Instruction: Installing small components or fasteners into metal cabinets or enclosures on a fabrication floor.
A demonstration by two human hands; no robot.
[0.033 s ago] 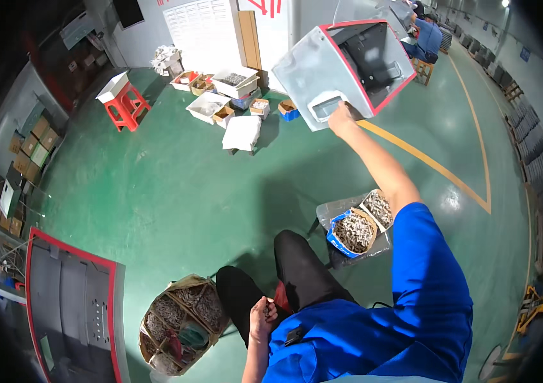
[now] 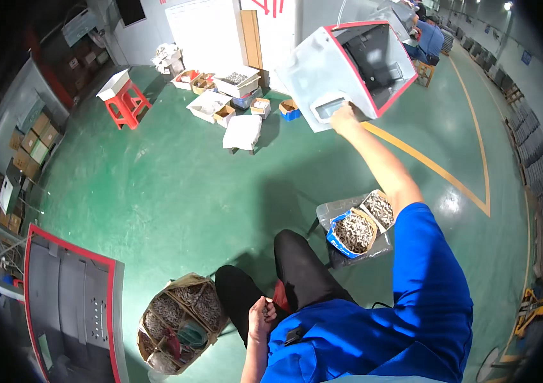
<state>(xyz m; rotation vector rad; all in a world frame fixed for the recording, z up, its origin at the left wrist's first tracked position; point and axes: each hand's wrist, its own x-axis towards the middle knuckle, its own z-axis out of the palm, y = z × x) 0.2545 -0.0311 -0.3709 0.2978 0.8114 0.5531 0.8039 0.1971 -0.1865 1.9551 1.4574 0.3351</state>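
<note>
A large grey sheet-metal housing (image 2: 329,70) with a red-edged open side stands tilted at the upper right. My right arm is stretched out to it. My right hand (image 2: 344,117) is closed at the rim of a rectangular cutout in its lower face; some fingertips are hidden there. In front of my lap, my left hand (image 2: 262,317) is curled closed around small dark pieces, too small to name. Left of my knee is a divided carton (image 2: 188,281) of small metal parts. A blue box of short metal pieces (image 2: 353,233) stands on a plastic-covered stool to the right.
At the lower left stands a grey panel with a red border (image 2: 70,287). A red stool (image 2: 124,105) bears a white tray. Bins and small boxes (image 2: 211,105) sit by the wall near a white-covered stool (image 2: 242,132). Another person (image 2: 429,37) sits at the far right.
The grey housing has shifted very slightly to the right, with my right hand still at its cutout. My left hand stays closed at my lap.
</note>
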